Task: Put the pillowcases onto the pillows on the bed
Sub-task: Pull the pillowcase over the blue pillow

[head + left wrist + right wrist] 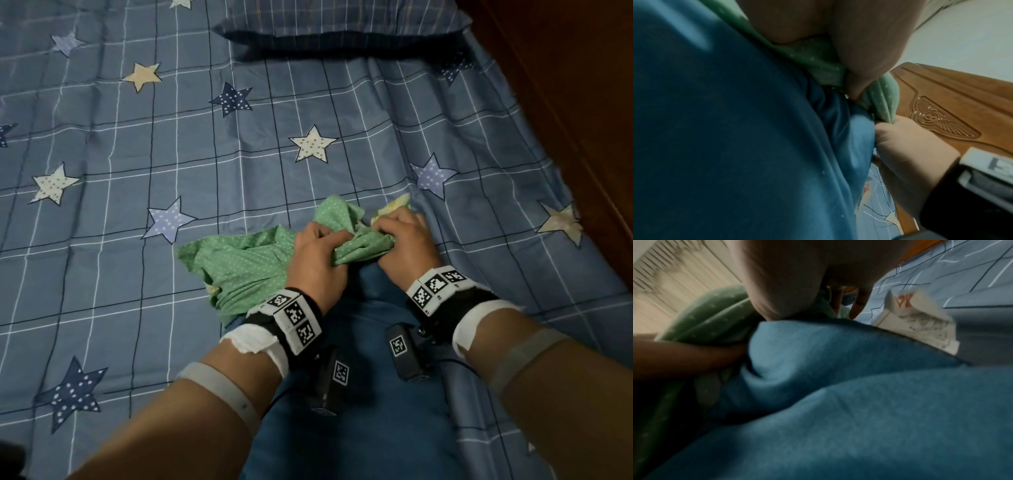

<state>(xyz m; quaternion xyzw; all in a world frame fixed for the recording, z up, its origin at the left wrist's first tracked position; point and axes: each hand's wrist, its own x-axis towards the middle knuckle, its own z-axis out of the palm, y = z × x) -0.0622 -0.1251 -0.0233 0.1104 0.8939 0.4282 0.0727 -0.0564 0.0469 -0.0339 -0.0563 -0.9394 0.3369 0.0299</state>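
Note:
A plain blue pillow [363,394] lies lengthwise under my forearms on the bed. A green dotted pillowcase [246,260] is bunched at its far end. My left hand [318,253] and my right hand [400,240] both grip the bunched green cloth side by side at the pillow's end. In the left wrist view the pillowcase [818,60] is pinched above the pillow [735,146]. The right wrist view has the pillowcase [705,318] at left, the pillow [838,402] below, and a white label [920,321] at the pillow's seam.
The bed sheet [137,137] is blue plaid with stars. A second pillow [342,20] in a matching plaid case lies at the head of the bed. A brown wooden headboard or bed frame [582,102] runs along the right side.

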